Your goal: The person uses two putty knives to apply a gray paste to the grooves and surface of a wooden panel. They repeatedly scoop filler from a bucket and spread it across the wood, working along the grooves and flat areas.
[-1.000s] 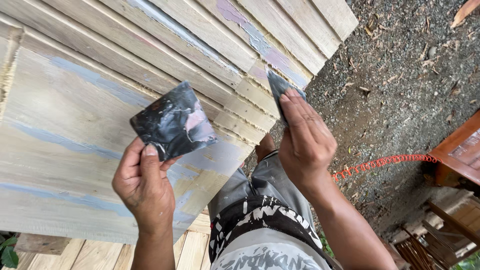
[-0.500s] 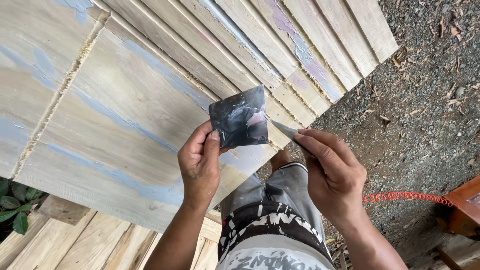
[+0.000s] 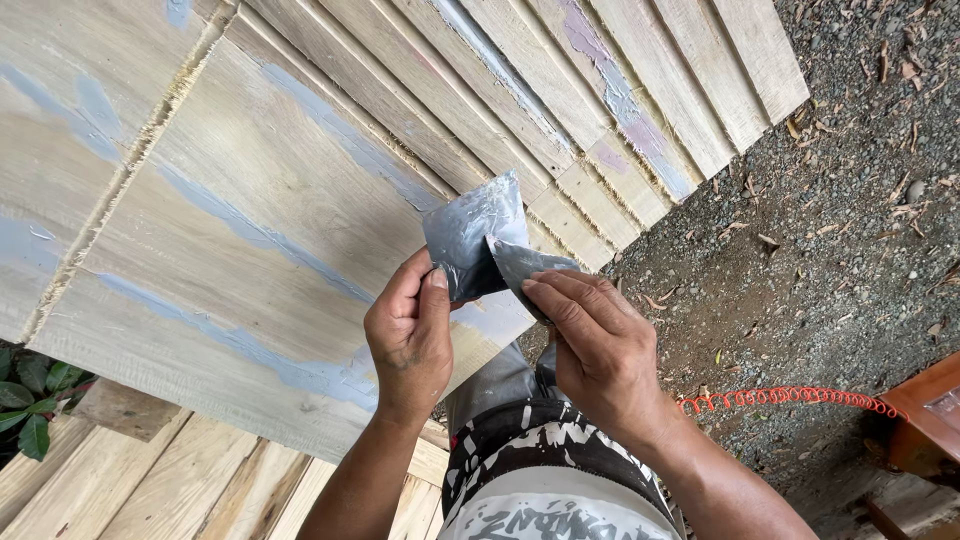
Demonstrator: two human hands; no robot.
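Grey, putty-smeared scraper card pinched in left hand, a second grey scraper gripped by right hand, edges touching, above the wooden panel.

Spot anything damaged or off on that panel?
The wooden panel has a ragged, splintery seam and uneven grey-blue filler streaks. The left hand and right hand hold filler-smeared scrapers.
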